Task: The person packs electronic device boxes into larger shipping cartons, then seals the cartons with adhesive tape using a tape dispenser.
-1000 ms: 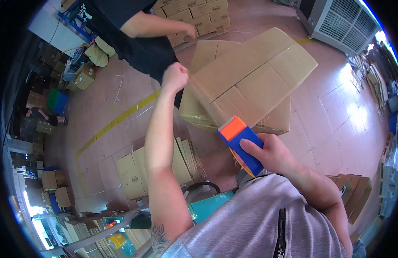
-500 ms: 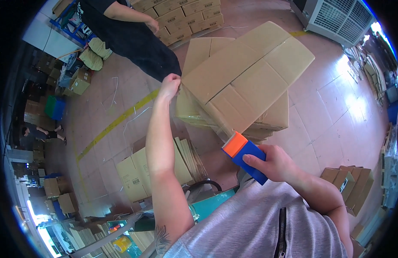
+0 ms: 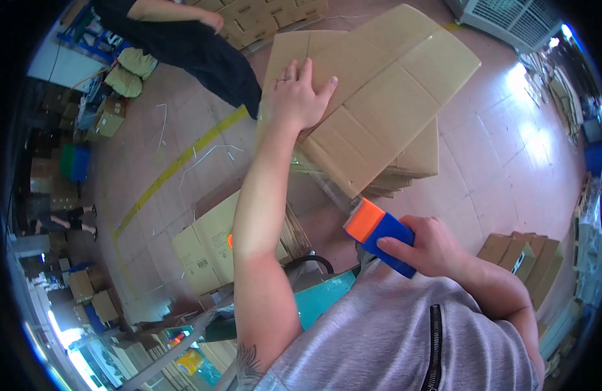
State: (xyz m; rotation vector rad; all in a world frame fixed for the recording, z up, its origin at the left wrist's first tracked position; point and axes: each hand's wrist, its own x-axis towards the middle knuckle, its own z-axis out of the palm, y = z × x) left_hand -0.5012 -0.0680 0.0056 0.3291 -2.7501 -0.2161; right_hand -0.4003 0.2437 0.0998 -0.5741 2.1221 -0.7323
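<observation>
My left hand (image 3: 297, 98) lies open on brown cardboard, fingers spread, at the left edge of a flattened carton (image 3: 395, 91). This carton rests at an angle on a stack of other flat cartons (image 3: 421, 150). In my right hand (image 3: 434, 247) is a blue and orange tape dispenser (image 3: 379, 228), its toothed end toward the carton's near corner. A strip of clear tape (image 3: 327, 186) runs from near that toothed end along the carton's near left edge. My left hand hides part of the cardboard beneath it.
Another person in dark clothes (image 3: 190, 58) stands at the far left beside stacked cartons (image 3: 268, 19). Flat cartons (image 3: 203, 254) lean near my left forearm, more (image 3: 525, 264) stand at right. A large grey vented machine (image 3: 509, 23) is at the far right.
My left hand has gone from a pinch at the carton's left corner to lying spread on the cardboard. The tape dispenser has shifted slightly right and nearer to me.
</observation>
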